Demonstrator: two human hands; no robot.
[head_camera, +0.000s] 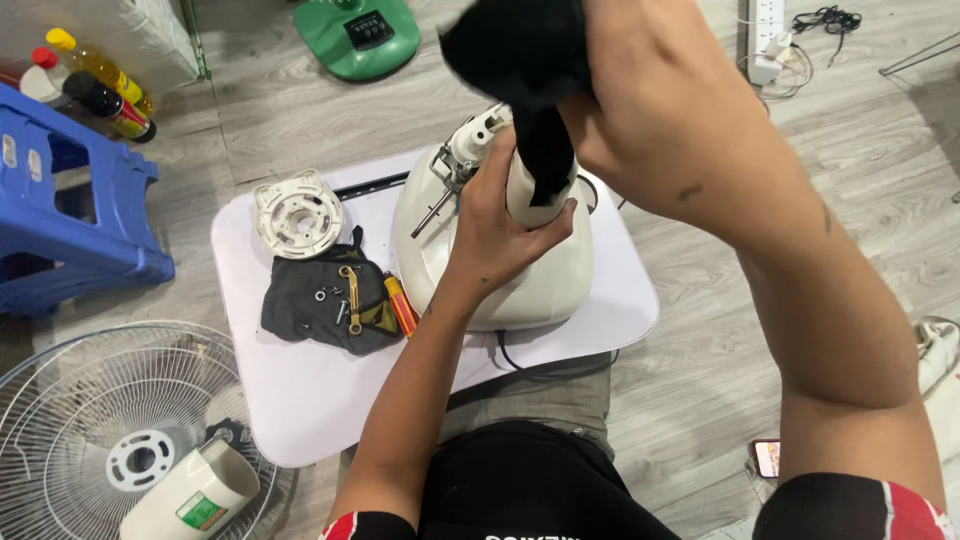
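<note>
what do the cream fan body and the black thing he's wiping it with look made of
Fan body: likely moulded plastic, smooth with a soft sheen and rounded edges. Black thing in the right hand: looks like soft matte cloth, bunched and drooping in folds.

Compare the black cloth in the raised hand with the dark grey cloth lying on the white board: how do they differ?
The black cloth is bunched in the right hand and hangs down against the cream fan body, which the left hand grips. The dark grey cloth lies spread flat on the white board. The grey one carries screws and a small brass wrench; the black one carries nothing. Both are soft, dark rags.
</note>
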